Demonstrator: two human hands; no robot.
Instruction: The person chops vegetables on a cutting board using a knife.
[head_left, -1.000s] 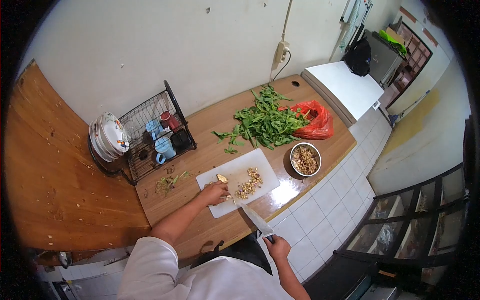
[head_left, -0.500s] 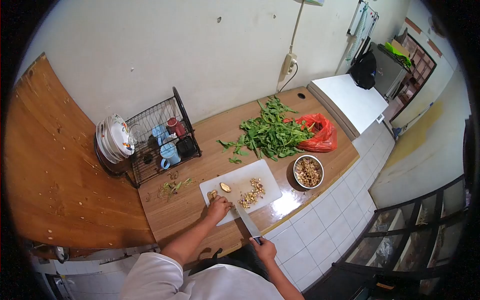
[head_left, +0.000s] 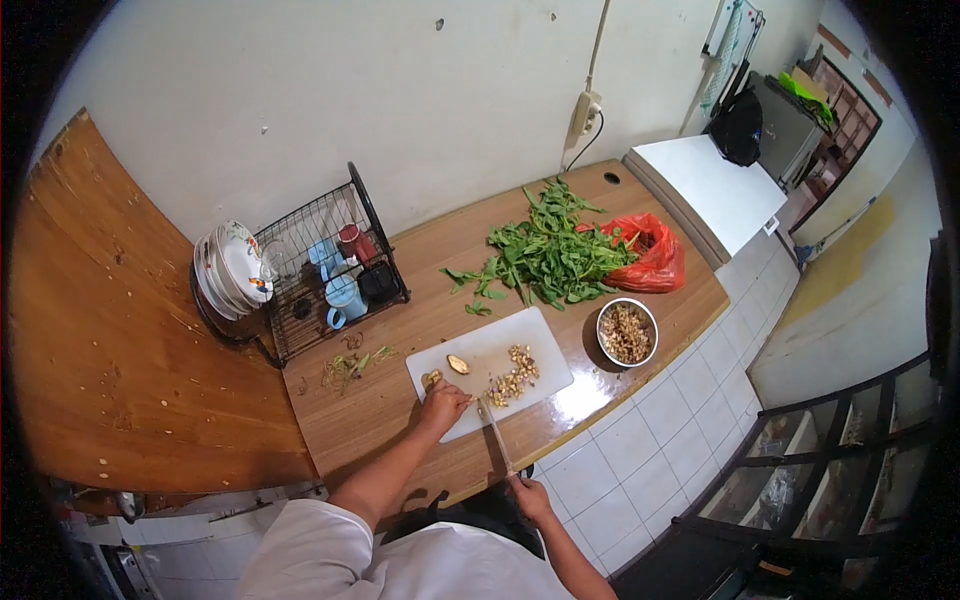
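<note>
My left hand (head_left: 443,408) rests at the near left part of a white cutting board (head_left: 500,335), fingers pinched together on the board. Whatever lies under the fingertips is too small and covered to name. The knife (head_left: 497,436) is in my right hand (head_left: 530,497), gripped by its handle, its tip just right of my left fingertips. Beyond my left hand lies an oval, cream-coloured cut piece with a brown edge (head_left: 458,364). A smaller piece (head_left: 431,379) sits beside my left knuckles. Small diced bits (head_left: 513,377) are scattered on the board's right half.
Right of the board stands a metal bowl (head_left: 627,332) of diced bits. Leafy greens (head_left: 555,250) and a red plastic bag (head_left: 655,258) lie behind. Plant trimmings (head_left: 350,370) are left of the board. A dish rack (head_left: 320,270) holds plates and mugs by the wall.
The knife has turned so its blade shows nearly edge-on, its tip still near my left fingers. My left hand remains at the same board area. The whole view has shifted slightly.
</note>
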